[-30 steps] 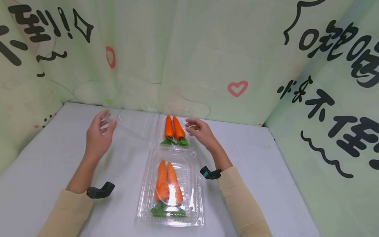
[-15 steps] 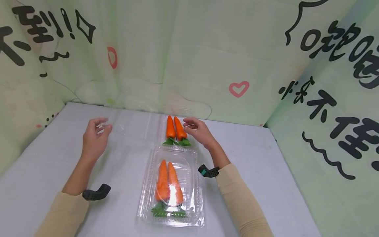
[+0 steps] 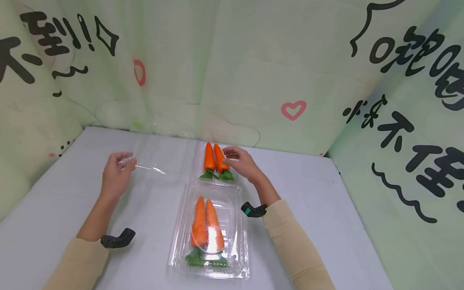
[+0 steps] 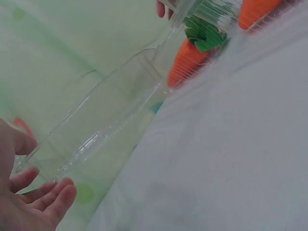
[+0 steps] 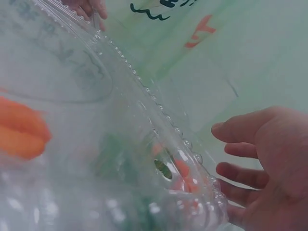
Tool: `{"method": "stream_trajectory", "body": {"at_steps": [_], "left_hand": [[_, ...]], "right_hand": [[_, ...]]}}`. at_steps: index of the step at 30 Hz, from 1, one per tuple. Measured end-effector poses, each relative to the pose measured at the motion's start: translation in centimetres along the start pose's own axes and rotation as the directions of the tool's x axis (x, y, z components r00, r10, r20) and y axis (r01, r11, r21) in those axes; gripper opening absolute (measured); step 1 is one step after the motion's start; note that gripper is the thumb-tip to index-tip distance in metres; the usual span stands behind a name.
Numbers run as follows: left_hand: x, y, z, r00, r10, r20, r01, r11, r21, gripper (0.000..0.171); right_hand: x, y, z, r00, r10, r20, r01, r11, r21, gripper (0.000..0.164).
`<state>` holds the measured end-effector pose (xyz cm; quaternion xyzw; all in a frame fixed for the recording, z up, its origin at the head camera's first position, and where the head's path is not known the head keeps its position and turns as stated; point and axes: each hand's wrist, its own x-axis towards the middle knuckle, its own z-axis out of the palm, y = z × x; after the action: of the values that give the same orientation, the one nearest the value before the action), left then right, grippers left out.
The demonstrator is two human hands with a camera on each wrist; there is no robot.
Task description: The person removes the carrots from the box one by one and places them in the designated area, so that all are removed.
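At the back of the table an open clear plastic clamshell box (image 3: 197,161) holds two carrots (image 3: 209,156) with green tops. Its transparent lid (image 4: 113,108) swings out to the left. My left hand (image 3: 117,173) pinches the lid's far edge between thumb and fingers. On the other side, my right hand (image 3: 243,162) reaches to the box's right side, fingers loosely bent, fingertips right at the right-hand carrot in the head view. Nearer to me lies a closed clear clamshell box (image 3: 235,241) with two more carrots (image 3: 199,225) inside.
A white-covered table (image 3: 301,209) carries both boxes, one behind the other. A pale green curtain (image 3: 246,60) with black writing and red hearts hangs at the back and sides. Black wrist-worn devices (image 3: 117,238) sit on both wrists.
My left hand has come down and slightly nearer, still pinching the lid, which now lies lower. My right hand has shifted slightly left, closer to the carrots.
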<state>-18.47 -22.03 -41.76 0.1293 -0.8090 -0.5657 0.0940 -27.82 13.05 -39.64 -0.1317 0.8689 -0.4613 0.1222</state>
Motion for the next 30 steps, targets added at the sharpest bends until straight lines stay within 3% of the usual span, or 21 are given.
{"method": "stream_trajectory", "body": {"at_steps": [12, 22, 30], "left_hand": [[-0.5, -0.6, -0.3, 0.995, -0.094, 0.021, 0.093, 0.994, 0.052, 0.053], [-0.4, -0.8, -0.4, 0.993, -0.113, 0.045, 0.112, 0.993, 0.029, 0.05], [-0.7, -1.6, -0.6, 0.992, -0.112, 0.066, 0.107, 0.992, 0.066, 0.052]], "right_hand": [[0.4, -1.3, 0.4, 0.994, 0.092, 0.06, -0.091, 0.996, -0.02, 0.047], [1.2, -1.2, 1.0, 0.991, 0.117, 0.061, -0.113, 0.992, -0.055, 0.048], [1.3, -1.0, 1.7, 0.985, 0.164, 0.053, -0.162, 0.986, -0.044, 0.048]]}}
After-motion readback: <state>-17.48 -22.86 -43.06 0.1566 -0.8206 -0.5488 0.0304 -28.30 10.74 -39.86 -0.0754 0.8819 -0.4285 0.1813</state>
